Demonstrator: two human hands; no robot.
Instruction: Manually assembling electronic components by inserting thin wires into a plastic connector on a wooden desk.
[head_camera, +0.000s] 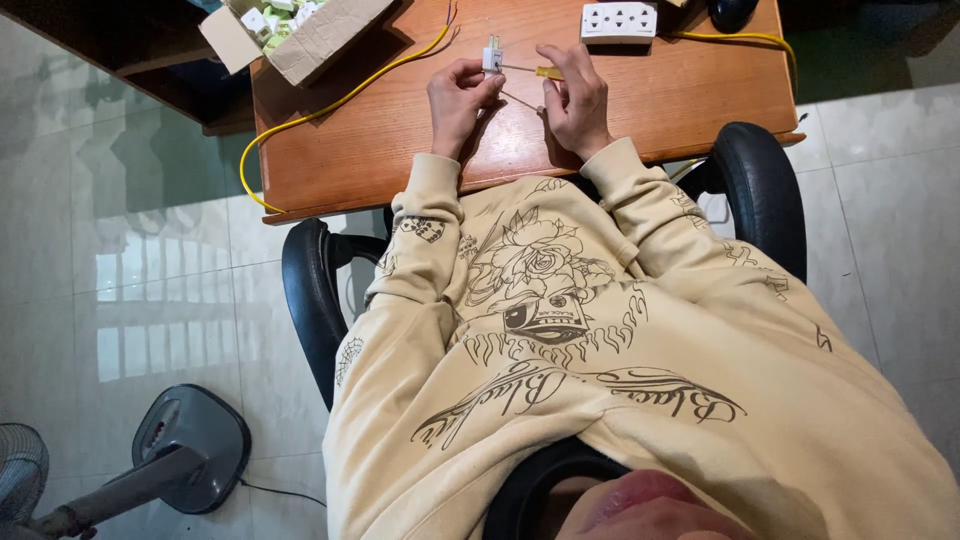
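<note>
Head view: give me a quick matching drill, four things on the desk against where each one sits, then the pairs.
Things:
1. small white plug
2. screwdriver
3. white socket panel
4. cardboard box

Places:
A. far left corner of the desk
B. in the right hand
C. far edge, right of the hands
D. in the left hand

Pairs: 1-D, 2-B, 3-C, 4-A

- A small white plug (492, 57) is pinched, and a yellow-handled screwdriver (541, 72) is held beside it.
- A yellow cable (330, 105) is trailed over the reddish-brown wooden desk (690, 110).
- A white socket block (618, 22) is seen.
- The cream sweatshirt (600, 360) is printed with dark rose-and-lettering artwork.
- The chair (765, 190) is black.
</note>
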